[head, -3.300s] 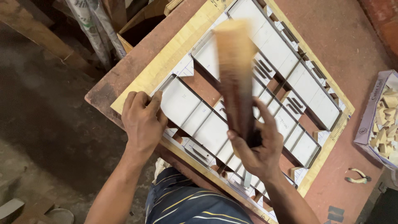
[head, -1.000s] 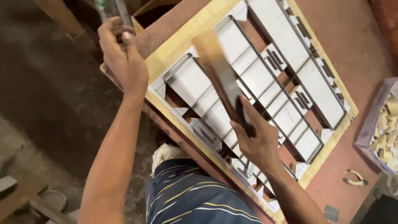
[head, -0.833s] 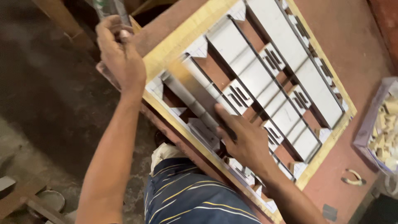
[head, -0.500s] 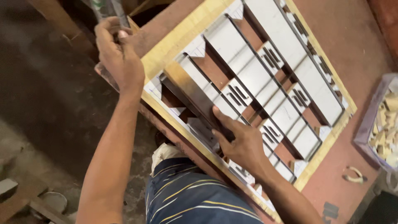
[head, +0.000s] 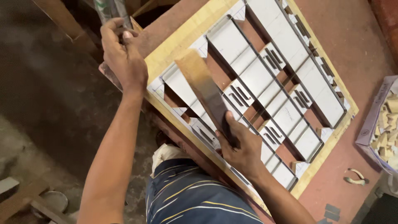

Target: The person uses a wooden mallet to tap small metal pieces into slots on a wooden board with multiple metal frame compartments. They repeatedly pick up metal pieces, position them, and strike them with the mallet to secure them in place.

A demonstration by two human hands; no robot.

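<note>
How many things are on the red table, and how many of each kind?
Yellow board with the metal strip frame: 1
Wooden stick with a dark end, in the right hand: 1
Tray of pale wood bits: 1
Small curved pale piece: 1
Total: 4

The left hand holds a grey rod off the table's edge, not counted.

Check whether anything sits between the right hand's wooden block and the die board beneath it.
Nothing visible does. The right hand holds the wooden block tilted over the die board, with only its steel rule strips below. The left hand is off at the table corner, gripping a pipe.
</note>
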